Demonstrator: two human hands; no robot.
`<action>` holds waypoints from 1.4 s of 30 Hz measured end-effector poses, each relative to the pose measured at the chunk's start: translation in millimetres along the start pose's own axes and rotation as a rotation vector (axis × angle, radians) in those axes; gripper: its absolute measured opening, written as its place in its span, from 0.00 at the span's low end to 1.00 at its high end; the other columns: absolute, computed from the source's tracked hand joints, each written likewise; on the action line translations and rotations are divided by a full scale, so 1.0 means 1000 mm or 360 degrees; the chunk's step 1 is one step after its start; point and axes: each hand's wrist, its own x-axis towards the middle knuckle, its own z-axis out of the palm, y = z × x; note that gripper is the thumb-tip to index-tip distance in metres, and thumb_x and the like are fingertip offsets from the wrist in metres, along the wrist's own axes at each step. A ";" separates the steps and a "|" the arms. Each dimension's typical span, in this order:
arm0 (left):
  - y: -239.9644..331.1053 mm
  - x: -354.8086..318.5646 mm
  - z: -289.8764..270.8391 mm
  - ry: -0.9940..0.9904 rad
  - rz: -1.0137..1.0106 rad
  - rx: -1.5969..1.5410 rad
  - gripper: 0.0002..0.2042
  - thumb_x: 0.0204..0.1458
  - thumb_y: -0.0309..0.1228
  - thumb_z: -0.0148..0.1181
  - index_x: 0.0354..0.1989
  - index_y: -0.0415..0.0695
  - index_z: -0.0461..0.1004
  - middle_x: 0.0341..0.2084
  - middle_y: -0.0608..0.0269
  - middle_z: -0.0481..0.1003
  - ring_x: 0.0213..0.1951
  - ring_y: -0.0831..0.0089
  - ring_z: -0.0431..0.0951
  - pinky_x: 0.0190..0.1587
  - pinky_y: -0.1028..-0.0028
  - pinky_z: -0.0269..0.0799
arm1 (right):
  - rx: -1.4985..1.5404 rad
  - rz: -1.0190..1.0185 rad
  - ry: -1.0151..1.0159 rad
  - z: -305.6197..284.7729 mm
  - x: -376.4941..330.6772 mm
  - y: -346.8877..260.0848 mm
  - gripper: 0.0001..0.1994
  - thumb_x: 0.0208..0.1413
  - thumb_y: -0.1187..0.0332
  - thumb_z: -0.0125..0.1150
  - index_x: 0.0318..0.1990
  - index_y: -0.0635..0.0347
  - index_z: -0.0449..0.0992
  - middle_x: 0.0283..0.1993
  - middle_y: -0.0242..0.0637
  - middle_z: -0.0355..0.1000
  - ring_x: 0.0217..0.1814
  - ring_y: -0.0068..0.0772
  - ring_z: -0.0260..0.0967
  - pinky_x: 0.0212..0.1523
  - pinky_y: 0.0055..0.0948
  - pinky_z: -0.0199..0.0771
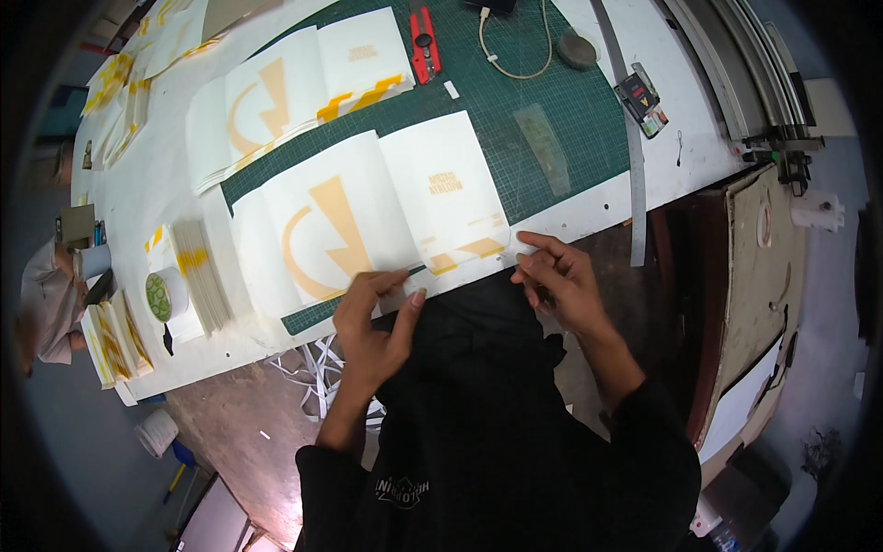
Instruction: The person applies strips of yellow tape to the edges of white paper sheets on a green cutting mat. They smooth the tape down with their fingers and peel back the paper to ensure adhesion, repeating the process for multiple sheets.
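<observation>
A folded white printed sheet [400, 198] with pale orange shapes lies along the table's near edge, a crease between its panels. My left hand [372, 317] is at its lower edge, thumb and index finger apart, with nothing visible gripped. By the sheet's lower right corner is my right hand [561, 283], its fingers bent and thumb drawn in. A tiny pale piece shows at those fingertips, too small to make out. Under the sheet spreads a green cutting mat [589, 152]. Farther back lies a similar printed sheet [294, 87] with a yellow-striped edge.
A red cutter [424, 44], a cable [511, 74], a round grey object [577, 50] and a clear plastic strip [543, 147] rest on the mat. A metal ruler [636, 193] overhangs the table. Stacked folded prints [204, 276] and a tape roll [166, 294] are at left; paper strips [322, 377] litter the floor.
</observation>
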 end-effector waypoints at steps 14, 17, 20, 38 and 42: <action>-0.006 -0.052 0.027 -0.0269 -0.0819 -0.1124 0.15 0.66 0.30 0.65 0.57 0.36 0.77 0.39 0.59 0.81 0.38 0.77 0.78 0.43 0.76 0.75 | 0.0661 0.0180 0.0041 0.016 -0.004 0.001 0.23 0.66 0.73 0.62 0.66 0.73 0.68 0.31 0.40 0.77 0.15 0.21 0.62 0.13 0.20 0.57; -0.007 -0.052 0.028 -0.0287 -0.0805 -0.1142 0.15 0.67 0.30 0.64 0.57 0.36 0.77 0.40 0.58 0.81 0.37 0.77 0.78 0.42 0.77 0.75 | 0.0748 0.0184 0.0089 0.020 0.000 0.003 0.22 0.65 0.71 0.66 0.62 0.73 0.69 0.29 0.39 0.76 0.14 0.21 0.62 0.13 0.20 0.56; -0.008 -0.052 0.028 -0.0268 -0.0806 -0.1180 0.14 0.67 0.28 0.64 0.57 0.35 0.76 0.39 0.58 0.81 0.37 0.78 0.78 0.43 0.77 0.74 | 0.0673 0.0146 0.0172 0.025 0.006 0.006 0.16 0.65 0.70 0.68 0.54 0.69 0.72 0.28 0.37 0.75 0.13 0.20 0.61 0.13 0.20 0.55; -0.002 -0.046 0.021 -0.0210 -0.0877 -0.1242 0.12 0.66 0.24 0.63 0.55 0.33 0.76 0.37 0.62 0.80 0.36 0.82 0.76 0.43 0.79 0.73 | 0.0106 -0.0131 0.0454 0.036 0.037 0.001 0.12 0.62 0.68 0.75 0.39 0.66 0.77 0.24 0.34 0.75 0.14 0.14 0.61 0.12 0.18 0.53; 0.000 -0.044 0.021 -0.0176 -0.0780 -0.1206 0.12 0.66 0.23 0.64 0.55 0.34 0.76 0.36 0.63 0.80 0.36 0.84 0.75 0.41 0.81 0.71 | 0.0013 -0.0132 0.0444 0.035 0.045 -0.008 0.11 0.61 0.69 0.75 0.38 0.65 0.78 0.23 0.32 0.75 0.13 0.13 0.59 0.12 0.18 0.52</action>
